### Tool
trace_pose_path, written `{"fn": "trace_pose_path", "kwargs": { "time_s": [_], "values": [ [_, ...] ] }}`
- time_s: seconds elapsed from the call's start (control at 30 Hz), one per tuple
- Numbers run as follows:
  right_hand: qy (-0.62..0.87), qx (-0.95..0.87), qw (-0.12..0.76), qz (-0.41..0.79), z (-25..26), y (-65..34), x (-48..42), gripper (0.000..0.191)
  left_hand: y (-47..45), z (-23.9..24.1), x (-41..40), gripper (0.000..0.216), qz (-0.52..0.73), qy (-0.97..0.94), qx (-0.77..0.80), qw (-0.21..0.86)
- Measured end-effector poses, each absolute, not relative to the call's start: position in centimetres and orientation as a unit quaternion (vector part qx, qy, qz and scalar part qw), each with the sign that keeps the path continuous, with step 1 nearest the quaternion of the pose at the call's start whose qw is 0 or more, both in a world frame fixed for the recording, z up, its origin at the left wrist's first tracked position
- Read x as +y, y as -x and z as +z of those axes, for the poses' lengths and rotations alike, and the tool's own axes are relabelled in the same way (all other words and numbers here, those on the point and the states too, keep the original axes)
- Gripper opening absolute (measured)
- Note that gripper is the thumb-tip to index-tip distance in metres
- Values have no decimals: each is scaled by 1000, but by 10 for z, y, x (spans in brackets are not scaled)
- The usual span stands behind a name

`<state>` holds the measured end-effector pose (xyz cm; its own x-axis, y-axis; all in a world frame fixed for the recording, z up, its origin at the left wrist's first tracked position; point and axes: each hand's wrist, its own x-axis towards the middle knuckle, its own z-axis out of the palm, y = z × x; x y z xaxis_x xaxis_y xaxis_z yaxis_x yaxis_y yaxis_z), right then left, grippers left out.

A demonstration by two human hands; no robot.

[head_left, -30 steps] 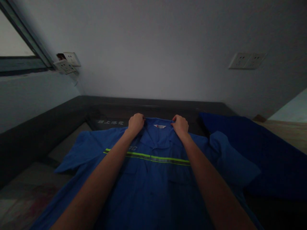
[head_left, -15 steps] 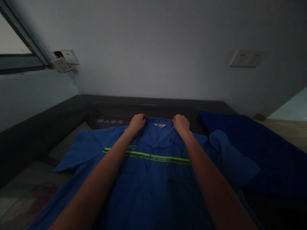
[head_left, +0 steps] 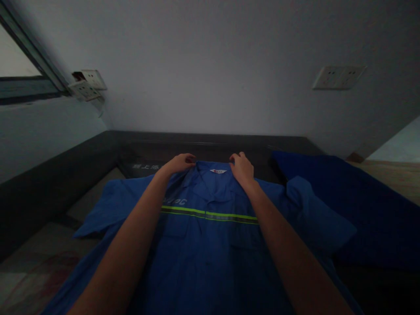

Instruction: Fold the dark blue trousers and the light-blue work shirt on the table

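Flanking the blue shirt [head_left: 210, 249] at its collar [head_left: 210, 165], left hand [head_left: 179, 163] and right hand [head_left: 242, 168] make 2 slightly spread grips; dark blue cloth [head_left: 354, 205] lies right of the shirt.

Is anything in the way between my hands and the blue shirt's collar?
Nothing visible: your left hand and right hand are at opposite sides of the collar. The darker blue cloth lies off to the right, away from both.

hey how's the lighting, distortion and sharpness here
Head view: dim, the wall darkening toward the upper right; head view: the lower blue shirt sinks into gloom; head view: right-hand socket plate skewed, likely wide-angle distortion; head view: collar label too small to read.
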<state>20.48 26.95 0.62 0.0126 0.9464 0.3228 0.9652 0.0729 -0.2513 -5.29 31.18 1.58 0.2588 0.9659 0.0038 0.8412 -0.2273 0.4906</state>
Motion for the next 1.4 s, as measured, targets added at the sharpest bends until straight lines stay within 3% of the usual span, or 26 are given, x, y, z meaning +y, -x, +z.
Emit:
{"fn": "trace_pose_path", "kwargs": {
  "time_s": [0.17, 0.53, 0.8, 0.93, 1.1, 1.4],
  "values": [
    [664, -711, 229, -37, 3, -203, 274, 16, 61, 4, 313, 44, 133, -763, 582, 246],
    [656, -720, 202, -97, -33, -203, 283, 27, 46, -19, 309, 27, 116, -778, 609, 103],
    [636, -725, 235, -120, -25, -201, 279, 29, 45, 5, 299, 36, 141, -798, 585, 31],
    [619, -744, 215, -130, -23, -191, 271, 27, 19, 11, 284, 40, 45, -788, 614, -1],
    [642, -732, 203, -105, -32, -187, 270, 32, -11, -12, 271, 58, 10, -762, 647, -11],
    [642, -738, 197, -69, -42, -190, 277, 44, -5, -50, 280, 63, 100, -750, 654, -8]
  ]
}}
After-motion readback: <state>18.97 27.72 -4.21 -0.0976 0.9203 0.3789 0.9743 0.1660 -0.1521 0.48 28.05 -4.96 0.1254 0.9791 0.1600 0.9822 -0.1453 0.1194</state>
